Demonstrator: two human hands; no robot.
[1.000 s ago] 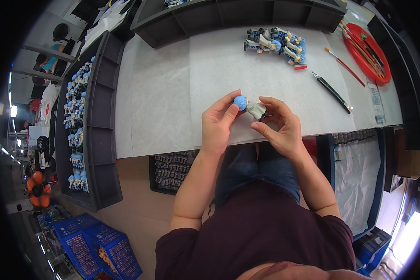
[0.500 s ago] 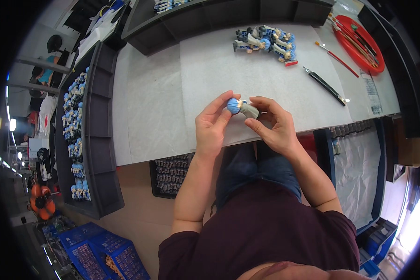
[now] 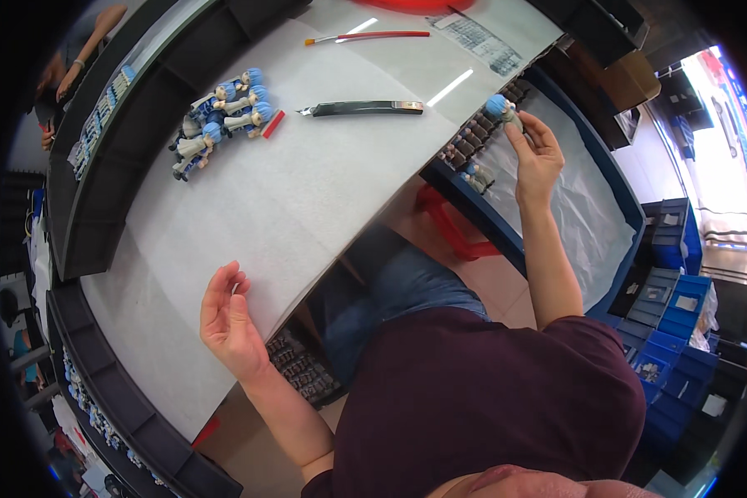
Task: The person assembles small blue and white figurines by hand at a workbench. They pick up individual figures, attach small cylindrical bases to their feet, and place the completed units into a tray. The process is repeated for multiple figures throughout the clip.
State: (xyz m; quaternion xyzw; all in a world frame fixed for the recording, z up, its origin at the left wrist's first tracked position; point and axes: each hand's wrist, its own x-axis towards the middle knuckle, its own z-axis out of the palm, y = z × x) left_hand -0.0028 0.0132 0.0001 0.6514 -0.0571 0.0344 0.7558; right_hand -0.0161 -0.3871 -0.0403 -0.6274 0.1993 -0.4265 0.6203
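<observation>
From my remote station I take the worktable (image 3: 266, 199) as reference: a flat surface under a smooth, pale sheet. Beyond its right edge, I note a rectangular tray (image 3: 473, 216) with rigid dark-blue walls and a liner (image 3: 573, 224) of crumpled, slightly glossy white film. On the far left part of the worktable, a figurine pile (image 3: 212, 131) shows rounded blue heads and smooth, plastic-looking bodies.

The left hand (image 3: 232, 324) is over the worktable's near edge; its fingers are loosely curled, thumb apart, gripping nothing. The right hand (image 3: 539, 162) is past the right edge, over the tray, thumb and fingers pinched on a single figurine (image 3: 501, 109). This unit has a ribbed, domed light-blue head and a grey-green body, the lower part hidden by the fingers. I cannot tell whether it touches the tray. Toward the worktable's far side lies a slim black utility knife (image 3: 361, 108).
</observation>
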